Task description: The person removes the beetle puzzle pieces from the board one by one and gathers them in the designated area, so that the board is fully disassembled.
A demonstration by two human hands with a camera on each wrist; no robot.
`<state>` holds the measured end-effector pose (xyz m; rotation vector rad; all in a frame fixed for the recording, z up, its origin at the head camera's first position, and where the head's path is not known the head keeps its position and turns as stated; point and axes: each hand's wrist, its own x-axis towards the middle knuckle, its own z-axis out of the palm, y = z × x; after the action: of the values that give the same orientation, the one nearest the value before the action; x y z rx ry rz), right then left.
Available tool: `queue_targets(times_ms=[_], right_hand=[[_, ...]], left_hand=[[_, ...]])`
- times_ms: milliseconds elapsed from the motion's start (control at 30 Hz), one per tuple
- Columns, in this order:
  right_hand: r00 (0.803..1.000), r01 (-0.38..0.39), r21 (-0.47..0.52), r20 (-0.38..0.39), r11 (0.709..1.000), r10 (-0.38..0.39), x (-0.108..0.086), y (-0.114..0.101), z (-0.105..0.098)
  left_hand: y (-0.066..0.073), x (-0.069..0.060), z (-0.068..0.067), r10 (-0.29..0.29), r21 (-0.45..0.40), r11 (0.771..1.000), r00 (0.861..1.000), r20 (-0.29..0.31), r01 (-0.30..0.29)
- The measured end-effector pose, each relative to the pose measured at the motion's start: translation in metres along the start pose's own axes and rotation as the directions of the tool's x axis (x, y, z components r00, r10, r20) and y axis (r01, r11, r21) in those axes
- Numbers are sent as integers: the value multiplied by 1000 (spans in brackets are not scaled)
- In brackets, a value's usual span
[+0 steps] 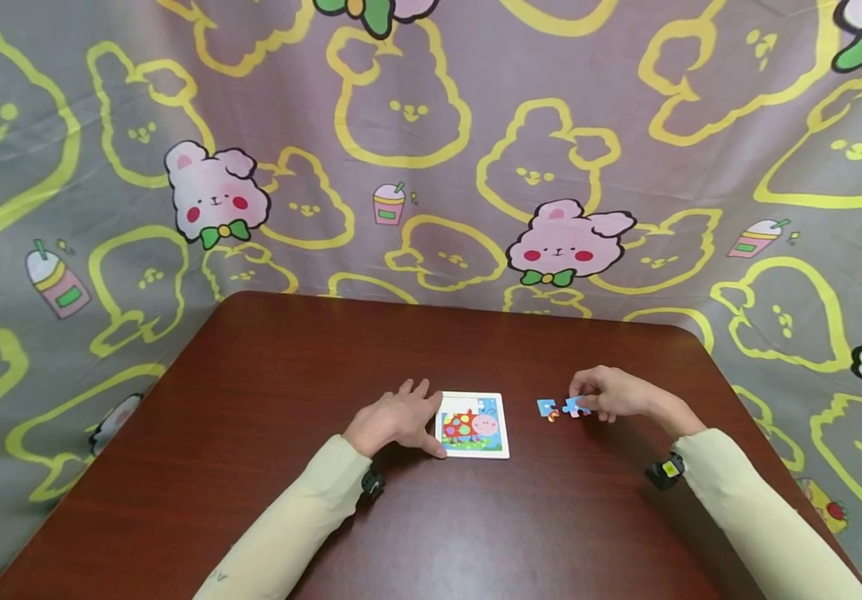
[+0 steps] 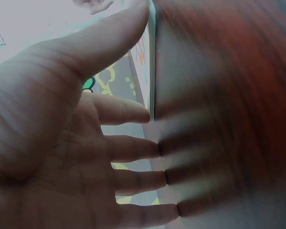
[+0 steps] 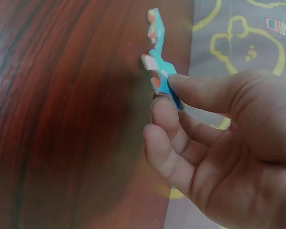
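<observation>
A white-framed jigsaw puzzle (image 1: 505, 433) lies flat on the table, its picture a red spotted ladybird with a pink face. White backing shows at the picture's upper left. My left hand (image 1: 397, 418) rests at the puzzle's left edge, thumb by the lower corner and fingers (image 2: 128, 148) straight and spread, tips down on the tabletop. To the right of the puzzle, my right hand (image 1: 611, 393) pinches a blue jigsaw piece (image 3: 166, 71) between thumb and fingers, with the other fingers curled. A second blue jigsaw piece (image 1: 547, 407) lies just left of the held one.
The dark reddish-brown table (image 1: 311, 350) has rounded far corners. Behind it and at both sides hangs a grey curtain (image 1: 431, 200) printed with yellow outlines and rabbit faces. Small black devices are strapped at both wrists.
</observation>
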<state>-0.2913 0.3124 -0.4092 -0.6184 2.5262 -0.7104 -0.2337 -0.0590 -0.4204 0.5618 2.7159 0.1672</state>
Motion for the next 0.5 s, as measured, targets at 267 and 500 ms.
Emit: queue_targets(times_ms=[267,500], right_hand=[[1000,-7,3,-17,1000,8,5,12,1],[999,-10,14,-31,1000,10,8,15,1]], left_hand=[[0,-1,-3,9,8,1000,1000,0,-9],[0,-2,-3,9,-2,1000,1000,-5,-9]])
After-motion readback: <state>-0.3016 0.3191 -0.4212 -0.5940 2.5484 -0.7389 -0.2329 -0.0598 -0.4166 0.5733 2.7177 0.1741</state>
